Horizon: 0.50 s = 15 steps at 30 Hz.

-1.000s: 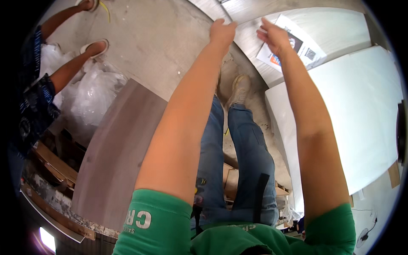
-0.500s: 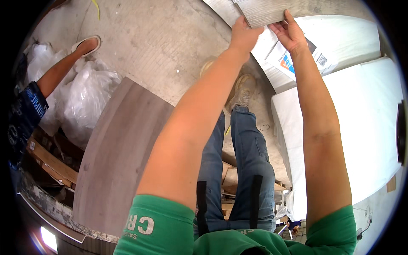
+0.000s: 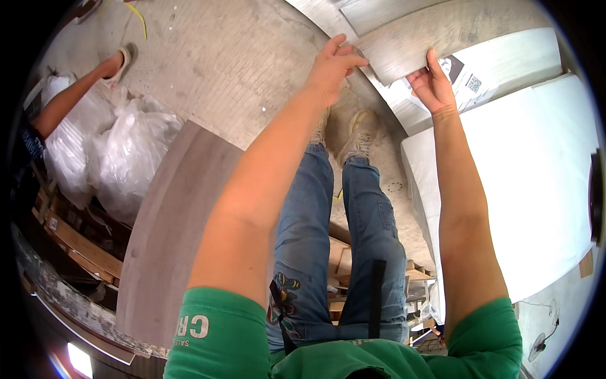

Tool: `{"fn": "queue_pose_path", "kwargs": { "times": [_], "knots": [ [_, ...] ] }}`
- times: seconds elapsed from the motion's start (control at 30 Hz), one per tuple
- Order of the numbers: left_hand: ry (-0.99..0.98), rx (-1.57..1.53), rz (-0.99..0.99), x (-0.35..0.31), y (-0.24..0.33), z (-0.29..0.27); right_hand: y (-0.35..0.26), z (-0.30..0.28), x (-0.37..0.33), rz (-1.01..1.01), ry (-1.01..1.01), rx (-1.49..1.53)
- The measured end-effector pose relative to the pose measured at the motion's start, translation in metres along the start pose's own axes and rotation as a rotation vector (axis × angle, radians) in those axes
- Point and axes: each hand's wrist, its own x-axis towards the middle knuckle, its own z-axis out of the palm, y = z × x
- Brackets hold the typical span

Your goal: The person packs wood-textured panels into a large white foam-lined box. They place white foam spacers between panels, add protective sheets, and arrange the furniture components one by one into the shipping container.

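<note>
A long grey wood-grain plank (image 3: pixel 454 38) lies across the upper right, one end pointing left. My right hand (image 3: pixel 434 87) is closed on its near edge, thumb on top and fingers underneath. My left hand (image 3: pixel 333 68) is just left of the plank's end, fingers stretched out and apart, holding nothing. Whether a fingertip touches the plank's end I cannot tell. Below the plank, partly covered by it and my right hand, is a printed sheet (image 3: pixel 470 85) on a pale wrapped surface. Another light grey board (image 3: pixel 379 16) shows beyond the plank.
A white-wrapped block (image 3: pixel 511 183) stands at my right. Wide grey-brown boards (image 3: pixel 177 234) lie at my left, beside clear plastic bags (image 3: pixel 136 161) and wooden pallet pieces (image 3: pixel 82 243). Another person's leg (image 3: pixel 79 95) shows at far left. My shoes (image 3: pixel 358 136) stand on concrete.
My left hand has let go of the plank's end and moved left and nearer, its fingers opening. The plank has come nearer with my right hand. The other person's leg has shifted left.
</note>
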Motion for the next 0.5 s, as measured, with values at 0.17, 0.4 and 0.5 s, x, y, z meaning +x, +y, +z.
{"fn": "queue_pose_path", "kwargs": {
  "times": [0.17,0.4,0.5],
  "knots": [
    [-0.08,0.111,0.042,-0.01,0.003,0.002,0.001,-0.012,-0.016,0.018,-0.02,-0.017],
    [-0.043,0.09,0.032,-0.033,-0.003,0.01,-0.021,0.011,-0.01,-0.205,-0.01,-0.049],
    [-0.14,0.307,-0.064,-0.043,0.003,0.003,-0.035,0.018,0.001,-0.25,0.19,-0.185]
  ]
}}
